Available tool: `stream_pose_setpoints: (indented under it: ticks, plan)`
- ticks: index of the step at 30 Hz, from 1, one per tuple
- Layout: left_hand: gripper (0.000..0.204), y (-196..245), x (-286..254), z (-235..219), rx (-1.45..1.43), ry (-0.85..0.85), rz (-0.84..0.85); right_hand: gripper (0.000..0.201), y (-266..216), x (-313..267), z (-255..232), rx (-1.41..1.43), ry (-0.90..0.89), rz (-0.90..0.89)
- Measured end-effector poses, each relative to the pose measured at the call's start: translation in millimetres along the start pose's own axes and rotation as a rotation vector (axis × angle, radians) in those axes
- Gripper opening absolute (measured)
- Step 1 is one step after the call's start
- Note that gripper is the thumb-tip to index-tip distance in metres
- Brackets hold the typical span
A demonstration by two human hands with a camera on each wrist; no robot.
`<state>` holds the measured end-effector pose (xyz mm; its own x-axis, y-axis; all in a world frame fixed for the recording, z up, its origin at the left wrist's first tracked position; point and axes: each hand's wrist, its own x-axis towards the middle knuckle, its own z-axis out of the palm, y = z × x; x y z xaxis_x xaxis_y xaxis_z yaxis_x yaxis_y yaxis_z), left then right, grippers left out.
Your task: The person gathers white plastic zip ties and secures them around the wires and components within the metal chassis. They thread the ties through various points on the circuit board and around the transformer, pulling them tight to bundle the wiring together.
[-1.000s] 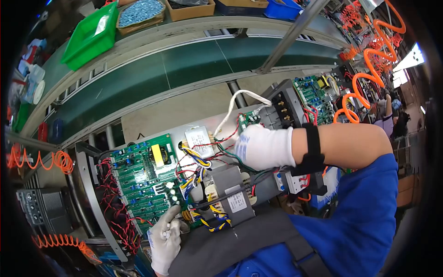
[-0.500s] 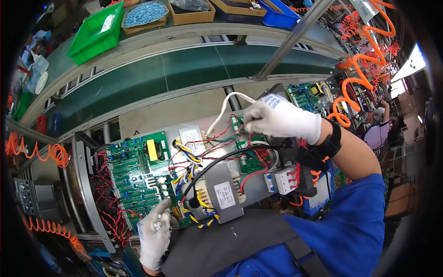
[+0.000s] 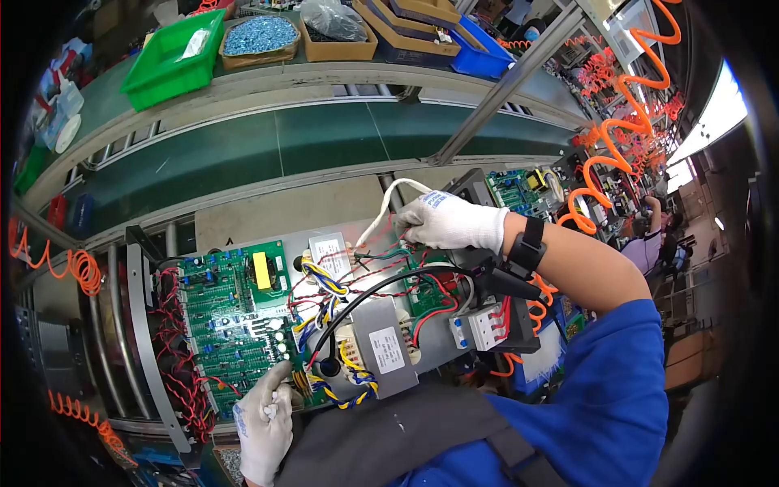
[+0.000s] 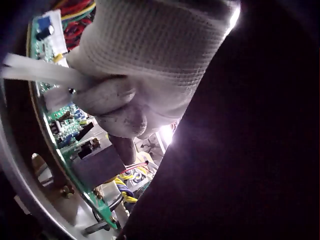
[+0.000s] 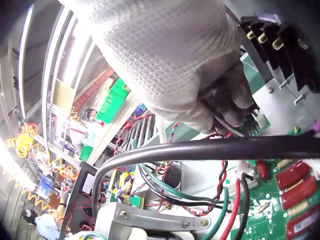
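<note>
My gloved right hand (image 3: pixel 458 221) is over the far side of a metal chassis (image 3: pixel 442 349), fingers bent at a small green circuit board. In the right wrist view its fingertips pinch a thin dark wire (image 5: pixel 227 126); the wire's ends are hidden. A thick black cable (image 5: pixel 200 149) arches below this hand. My gloved left hand (image 3: pixel 266 426) stays by the near edge of a large green circuit board (image 3: pixel 231 321), fingers curled round small white pieces (image 3: pixel 273 406). From its grip a white strip (image 4: pixel 42 71) sticks out in the left wrist view.
A grey transformer (image 3: pixel 385 347) and a smaller silver one (image 3: pixel 330 255) sit on the chassis among colored wires. A white sleeved cable (image 3: pixel 381 213) loops up near the right hand. Beyond lies a green conveyor (image 3: pixel 324 142); bins line the shelf. Orange coiled hoses (image 3: pixel 604 166) hang at right.
My right hand lifted off the middle wires, then shifted left to the small board. The black cable now arches over the chassis. My left hand keeps its place by the large board.
</note>
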<state>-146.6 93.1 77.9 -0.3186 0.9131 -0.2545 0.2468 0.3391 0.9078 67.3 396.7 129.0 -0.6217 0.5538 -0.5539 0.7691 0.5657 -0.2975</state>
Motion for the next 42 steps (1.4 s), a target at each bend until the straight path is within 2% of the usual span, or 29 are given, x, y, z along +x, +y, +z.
stream_pose_setpoints:
  ticks: [2, 5, 7, 8, 11, 12, 14, 16, 18, 19, 20, 22, 24, 26, 28, 29, 34, 36, 42]
  plan:
    - [0.031, -2.9, 1.7, -2.4, 0.013, -0.021, 0.08, 0.022, -1.8, 3.4, 1.0, 0.01, -0.007, 0.028]
    - [0.029, -7.3, 3.5, -6.0, -0.032, -0.082, 0.059, 0.018, -3.6, 5.3, 4.9, -0.114, 0.006, 0.041]
    - [0.029, -13.4, 3.7, -6.5, -0.084, -0.095, 0.037, 0.018, -5.6, 5.9, 7.0, -0.016, -0.023, 0.191]
    - [0.03, -16.2, 2.8, -6.7, -0.133, -0.101, 0.022, 0.018, -6.2, 5.1, 8.3, -0.015, -0.035, 0.192]
    - [0.03, -13.8, 6.5, -8.3, -0.04, -0.104, 0.078, 0.018, -0.8, 2.8, 14.6, -0.02, 0.07, 0.077]
    - [0.03, -15.5, 6.5, -8.9, -0.042, -0.107, 0.064, 0.018, 0.1, 2.6, 16.9, -0.016, 0.056, 0.077]
    - [0.039, -19.4, 5.4, -8.1, -0.081, -0.129, -0.036, 0.016, 2.4, 1.5, 20.2, -0.199, 0.153, -0.065]
    - [0.035, -18.2, 7.0, -7.2, -0.089, -0.113, -0.008, 0.018, 13.6, 5.0, 24.9, -0.157, 0.184, -0.167]
    - [0.033, -18.7, 6.9, -6.1, -0.058, -0.065, 0.063, 0.02, 11.9, 3.6, 23.7, -0.167, 0.159, -0.113]
    - [0.03, -16.7, 6.3, -6.1, -0.108, -0.066, 0.04, 0.022, 8.0, 3.0, 21.7, -0.147, 0.122, -0.044]
    - [0.03, -17.7, 5.7, -4.9, -0.113, -0.072, 0.019, 0.023, 12.7, 3.3, 24.7, -0.114, 0.166, -0.086]
    - [0.029, -20.7, 4.8, -3.5, -0.101, -0.05, 0.034, 0.022, 5.2, -0.3, 23.6, -0.138, 0.153, -0.008]
    - [0.029, -22.2, 3.5, -1.9, -0.097, -0.026, 0.039, 0.022, 9.4, -0.3, 29.4, -0.141, 0.177, -0.023]
    - [0.029, -21.4, 3.3, -2.5, -0.095, -0.037, 0.033, 0.022, 11.6, -2.2, 32.6, -0.177, 0.279, -0.111]
    - [0.03, -21.9, 2.7, -3.0, -0.112, -0.041, 0.044, 0.021, 11.5, -2.0, 33.4, -0.121, 0.281, -0.109]
    - [0.03, -21.8, 3.0, -3.5, -0.127, -0.048, 0.05, 0.02, -3.7, -5.9, 25.8, -0.149, 0.237, -0.022]
    - [0.033, -19.0, 2.5, -2.9, -0.122, -0.031, 0.068, 0.019, -3.0, -5.3, 25.2, -0.169, 0.195, 0.004]
    - [0.033, -26.2, 3.0, -1.9, -0.079, -0.018, 0.126, 0.019, 3.9, -4.8, 29.8, -0.211, 0.251, -0.07]
    - [0.034, -21.3, 4.7, -5.7, -0.105, -0.069, 0.067, 0.018, 1.3, -3.8, 29.0, -0.256, 0.23, -0.078]
